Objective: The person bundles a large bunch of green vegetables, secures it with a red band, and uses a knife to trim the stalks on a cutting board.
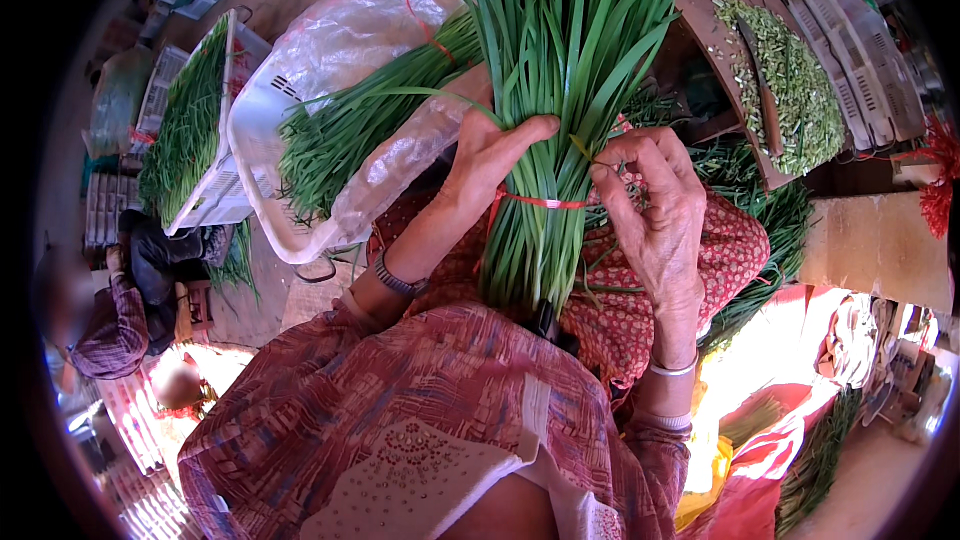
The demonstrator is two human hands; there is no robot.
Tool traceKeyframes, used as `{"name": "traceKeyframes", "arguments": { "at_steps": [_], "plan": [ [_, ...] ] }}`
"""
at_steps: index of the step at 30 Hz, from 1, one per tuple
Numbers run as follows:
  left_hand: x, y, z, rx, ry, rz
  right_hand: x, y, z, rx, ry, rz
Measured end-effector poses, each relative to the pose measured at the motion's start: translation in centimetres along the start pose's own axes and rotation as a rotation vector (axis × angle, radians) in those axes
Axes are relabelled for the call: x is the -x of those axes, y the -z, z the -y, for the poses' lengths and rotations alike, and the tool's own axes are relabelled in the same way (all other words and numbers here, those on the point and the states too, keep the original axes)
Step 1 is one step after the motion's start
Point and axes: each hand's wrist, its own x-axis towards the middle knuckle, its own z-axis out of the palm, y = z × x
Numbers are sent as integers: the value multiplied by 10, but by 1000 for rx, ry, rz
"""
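A thick bunch of garlic chives (565, 50) stands upright before me, its long green leaves fanning out at the top and its pale stems toward my lap. A red tie (548, 203) circles it low down. My left hand (485, 160) is closed round the bunch just above that tie, thumb across the front. At the bunch's right side my right hand (655, 200) pinches a thin yellowish-green chive leaf (581, 148) between thumb and fingers. The stem ends rest by a dark object (545, 320) that I cannot make out.
A white crate (262, 205) lined with clear plastic holds another tied bunch (375, 110). Chopped greens and a knife (765, 105) lie on a board at the right. Loose chives (770, 230) are heaped beside my right arm. Another person (115, 325) sits at the left.
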Motion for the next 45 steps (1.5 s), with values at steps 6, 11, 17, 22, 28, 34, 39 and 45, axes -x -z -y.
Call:
{"name": "traceKeyframes", "arguments": {
  "at_steps": [6, 11, 17, 22, 28, 34, 39, 45],
  "plan": [
    [0, 4, 5, 25, -62, 63, 1, -16, -3, -302, -156, 141],
    [5, -4, -9, 15, -68, 26, 4, -24, -9, -844, -390, 34],
    [3, -2, -1, 14, -50, -13, 12, -9, 1, -898, -520, 52],
    [2, -2, 0, 9, -72, -3, 14, 0, 6, -486, -430, 169],
    [2, -1, 2, 16, -66, 6, 12, -1, -4, 246, -27, 212],
    [0, -3, 7, -14, -44, -5, 6, -4, -1, 508, 107, 196],
    [0, -3, 6, 23, -49, -4, 4, -7, -9, 444, 183, 173],
    [-3, -6, 10, -22, -38, -5, -5, -1, -11, 219, 78, 94]
  ]
}}
